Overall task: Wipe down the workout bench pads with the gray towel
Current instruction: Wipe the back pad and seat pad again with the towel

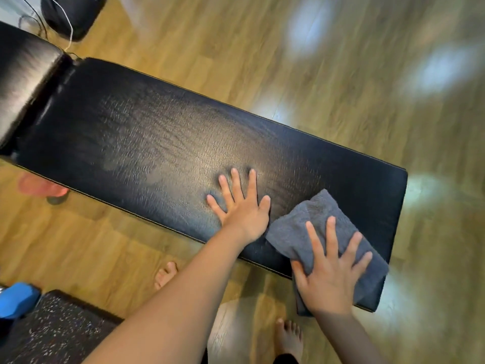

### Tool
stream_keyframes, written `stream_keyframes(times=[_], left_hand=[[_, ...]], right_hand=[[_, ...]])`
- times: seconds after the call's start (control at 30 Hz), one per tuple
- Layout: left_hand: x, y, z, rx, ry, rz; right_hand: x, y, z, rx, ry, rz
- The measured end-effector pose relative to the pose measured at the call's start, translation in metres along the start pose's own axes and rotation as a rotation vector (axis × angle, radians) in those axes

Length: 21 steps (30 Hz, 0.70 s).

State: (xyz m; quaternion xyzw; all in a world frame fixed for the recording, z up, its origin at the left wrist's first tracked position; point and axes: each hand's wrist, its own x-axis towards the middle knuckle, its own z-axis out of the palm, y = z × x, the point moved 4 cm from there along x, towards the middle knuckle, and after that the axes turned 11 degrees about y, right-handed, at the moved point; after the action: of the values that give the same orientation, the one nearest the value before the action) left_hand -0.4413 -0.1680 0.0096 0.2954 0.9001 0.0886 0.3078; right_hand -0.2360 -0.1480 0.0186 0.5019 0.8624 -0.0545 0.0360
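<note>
On a long black bench pad (162, 143), seen from the head camera, a person's left hand (242, 206) lies flat with its fingers spread wide and straight, palm down on the cracked vinyl near the pad's front edge. Just to the right of it, the right hand (332, 274) presses a folded gray towel (312, 222) against the same pad, fingers extended and splayed over the cloth, thumb resting on the towel's near-left edge. The towel sits at the pad's right end, touching the left hand's wrist side at one corner and draping slightly over the pad's front edge below the right palm. Toward the pad's left half, a duller smeared patch shows on the surface. Beyond the pad's left end, across a narrow gap, a second black pad (23, 82) rises out of frame. Two bare feet (288, 340) stand on the wooden floor (341, 88) in front of the pad. Left of the feet, a speckled dark mat (52, 332) carries a blue dumbbell (15, 300). Under the pad's left front edge, a blurred pink-red object (42, 185) cannot be identified. Motion blur softens the floor's bright reflections.
</note>
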Motion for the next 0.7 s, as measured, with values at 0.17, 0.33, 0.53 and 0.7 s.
stream_keyframes(times=[0.17,0.33,0.53,0.7], left_hand=[[-0.004,-0.023,-0.026,-0.242,0.202,0.077],[0.0,-0.086,-0.063,-0.468,0.325,0.237],[0.044,-0.18,-0.127,-0.352,0.56,0.167],[0.078,-0.274,-0.177,-0.277,0.739,-0.074]], right_hand=[[0.007,-0.049,0.005,-0.018,0.016,0.005],[0.019,-0.114,0.008,0.0,0.021,-0.005],[0.034,-0.191,0.01,0.04,0.051,-0.027],[0.045,-0.244,0.01,0.053,0.055,-0.058]])
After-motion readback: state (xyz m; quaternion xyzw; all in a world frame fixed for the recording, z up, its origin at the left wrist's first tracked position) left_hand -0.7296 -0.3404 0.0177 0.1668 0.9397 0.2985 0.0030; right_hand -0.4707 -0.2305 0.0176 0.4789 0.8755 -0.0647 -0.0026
